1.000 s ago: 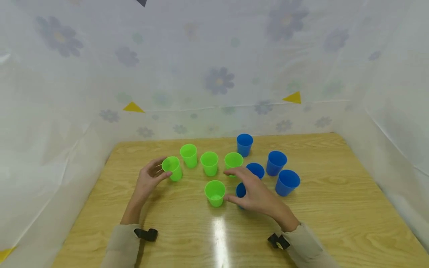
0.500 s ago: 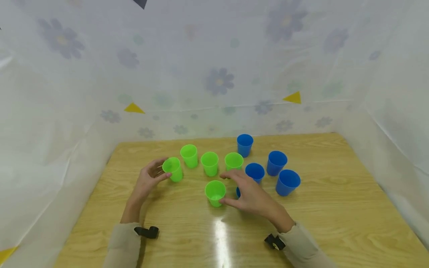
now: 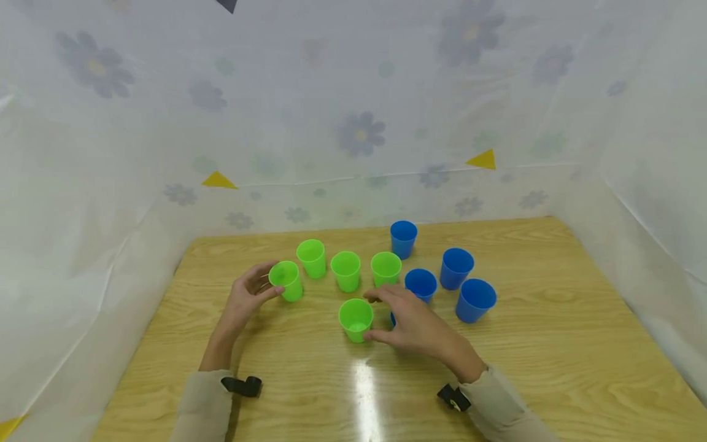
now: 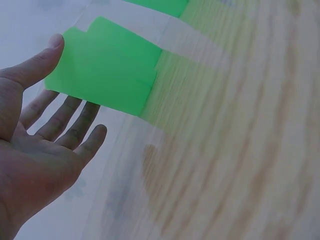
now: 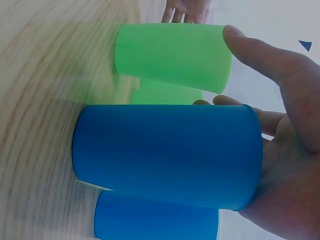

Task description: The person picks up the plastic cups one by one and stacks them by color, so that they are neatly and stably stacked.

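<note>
floral plastic sheeting (image 3: 359, 123) walls us in on three sides, and the wooden table (image 3: 552, 344) below it carries two loose groups of upright cups, green toward the left edge, blue toward the right

our right hand (image 3: 411, 325) has drifted left and a little toward the near edge over the last second. earlier it hovered over the near blue cup (image 5: 165, 155) with its fingers spread above the rims; now it has sunk lower, so that cup is almost hidden behind it in the head view. the thumb (image 5: 260, 50) now rests against the side of the near green cup (image 3: 356, 319), which stands alone in front of the green row. the right wrist view shows the blue cup lying in the hollow of the hand with the fingers relaxed behind it, touching but not wrapped round, so we judge the hand not yet grasping either cup

our left hand (image 3: 248, 298) has barely moved. its thumb (image 4: 40, 62) and fingers are loosely spread about the leftmost green cup (image 3: 286, 280), touching its wall, unclenched; that cup leans a little and has crept slightly rightward

none of the other cups has shifted. we read this as the right hand settling between the two colours, with nothing lifted
</note>
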